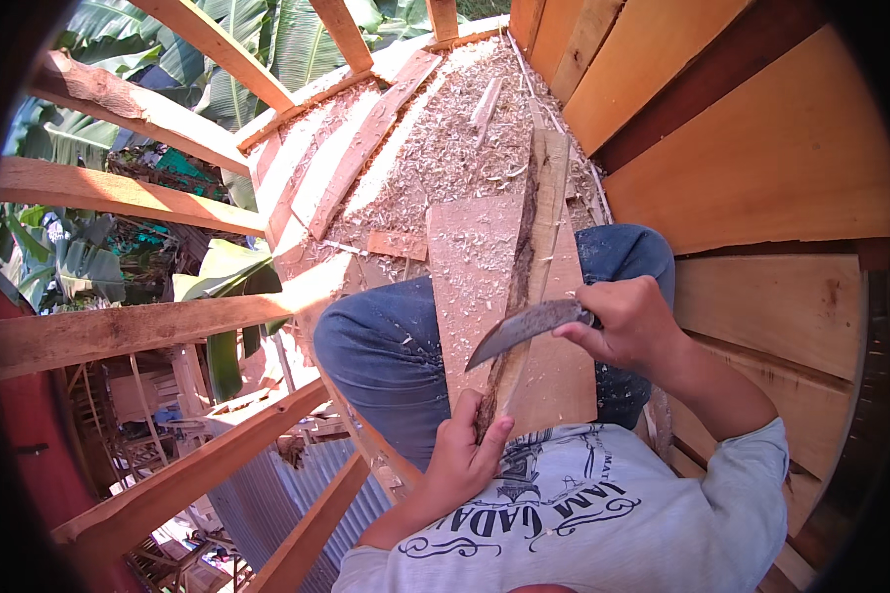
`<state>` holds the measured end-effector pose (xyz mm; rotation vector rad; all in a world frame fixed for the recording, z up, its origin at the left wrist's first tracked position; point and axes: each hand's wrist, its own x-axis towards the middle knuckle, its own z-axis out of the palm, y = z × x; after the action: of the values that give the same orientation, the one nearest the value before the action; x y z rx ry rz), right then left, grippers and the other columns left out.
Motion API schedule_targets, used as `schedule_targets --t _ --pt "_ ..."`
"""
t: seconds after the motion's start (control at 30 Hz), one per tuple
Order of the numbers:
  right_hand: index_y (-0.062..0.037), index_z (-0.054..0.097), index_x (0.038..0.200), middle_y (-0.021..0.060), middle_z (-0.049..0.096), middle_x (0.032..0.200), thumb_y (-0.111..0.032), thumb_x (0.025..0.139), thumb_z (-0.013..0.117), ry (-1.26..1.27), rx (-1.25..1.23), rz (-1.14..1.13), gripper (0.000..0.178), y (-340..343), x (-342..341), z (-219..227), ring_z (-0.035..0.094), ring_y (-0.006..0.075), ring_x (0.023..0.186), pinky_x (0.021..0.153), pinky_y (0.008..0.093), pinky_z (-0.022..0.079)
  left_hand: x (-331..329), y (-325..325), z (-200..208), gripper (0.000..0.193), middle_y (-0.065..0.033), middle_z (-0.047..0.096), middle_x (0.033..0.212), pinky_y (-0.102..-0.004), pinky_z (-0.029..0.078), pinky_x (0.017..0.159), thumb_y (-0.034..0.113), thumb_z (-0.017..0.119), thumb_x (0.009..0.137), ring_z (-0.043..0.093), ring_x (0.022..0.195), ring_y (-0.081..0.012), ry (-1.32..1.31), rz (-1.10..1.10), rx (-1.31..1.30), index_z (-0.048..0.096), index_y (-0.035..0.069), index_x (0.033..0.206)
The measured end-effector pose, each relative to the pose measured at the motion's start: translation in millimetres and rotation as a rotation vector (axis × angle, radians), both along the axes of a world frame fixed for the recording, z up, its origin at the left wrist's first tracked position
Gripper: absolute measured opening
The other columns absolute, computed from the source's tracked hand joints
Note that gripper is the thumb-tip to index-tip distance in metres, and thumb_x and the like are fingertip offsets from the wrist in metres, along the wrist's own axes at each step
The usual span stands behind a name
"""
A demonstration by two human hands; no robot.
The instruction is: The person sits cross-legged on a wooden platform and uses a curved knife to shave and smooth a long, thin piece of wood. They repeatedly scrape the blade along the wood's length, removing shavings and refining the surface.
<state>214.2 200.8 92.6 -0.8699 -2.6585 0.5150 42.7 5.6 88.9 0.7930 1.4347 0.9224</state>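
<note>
My right hand [625, 321] is closed round the handle of a broad-bladed knife [529, 328]. Its dark metal blade points left and crosses above a long strip of wood [544, 227] with rough bark along one edge. The near end of that strip is gripped in my left hand [467, 440], close to my shirt. From there the strip runs away from me over a wide flat board [470, 247], which lies between my legs and is dotted with shavings. Whether the blade touches the wood I cannot tell.
Wood shavings [465, 109] cover the floor ahead, with loose planks [376, 138] and a small wood block [398, 245] among them. A plank wall [742, 148] rises on the right. Spaced wooden bars [138, 331] line the left, with banana leaves and corrugated metal sheets [307, 494] beyond.
</note>
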Motion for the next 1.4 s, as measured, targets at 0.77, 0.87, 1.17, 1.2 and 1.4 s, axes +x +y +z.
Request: schedule_targets --t 0.77,0.87,1.17,1.2,1.4 --pt "-0.0014 0.056 0.064 0.0175 0.053 0.054 -0.046 0.085 0.060 0.164 -0.239 -0.269 0.050 36 -4 -25 0.057 0.0342 0.051 0.047 0.0379 0.043 -5 2 -5 0.021 -0.0013 0.050 0.054 -0.0235 0.037 0.040 0.019 0.053 0.095 0.050 0.043 -0.0067 -0.099 0.018 -0.100 0.041 0.002 0.093" --pt "0.0001 0.058 0.065 0.0184 0.053 0.053 -0.046 0.089 0.056 0.128 -0.255 -0.341 0.052 46 5 -20 0.057 0.0335 0.051 0.047 0.0376 0.043 -7 2 -5 0.017 0.0005 0.050 0.057 -0.0200 0.036 0.040 0.016 0.048 0.097 0.046 0.043 -0.0042 -0.090 -0.031 -0.072 0.040 0.001 0.099" --pt "0.0049 0.049 0.064 0.0089 0.035 0.049 -0.042 0.095 0.050 0.199 -0.573 -0.575 0.056 53 46 -55 0.033 0.0109 0.051 0.046 0.0329 0.031 -13 7 -5 0.021 0.0004 0.048 0.052 -0.0206 0.036 0.040 0.022 0.050 0.096 0.046 0.041 -0.0055 -0.209 0.044 -0.072 0.040 0.004 0.091" --pt "0.0050 0.048 0.064 0.0086 0.035 0.049 -0.042 0.095 0.050 0.205 -0.578 -0.561 0.056 43 49 -58 0.032 0.0103 0.052 0.046 0.0322 0.031 -13 5 -7 0.021 0.0015 0.048 0.053 -0.0187 0.035 0.039 0.023 0.049 0.097 0.045 0.041 -0.0041 -0.234 0.054 -0.076 0.039 0.005 0.090" --pt "-0.0009 0.051 0.061 0.0095 0.044 0.049 -0.047 0.087 0.059 0.262 -0.271 -0.244 0.053 -13 20 -21 0.047 0.0205 0.044 0.044 0.0340 0.036 -12 12 -10 0.019 0.0024 0.046 0.054 -0.0182 0.034 0.039 0.021 0.047 0.098 0.043 0.041 -0.0034 -0.266 0.066 -0.091 0.040 0.005 0.091"
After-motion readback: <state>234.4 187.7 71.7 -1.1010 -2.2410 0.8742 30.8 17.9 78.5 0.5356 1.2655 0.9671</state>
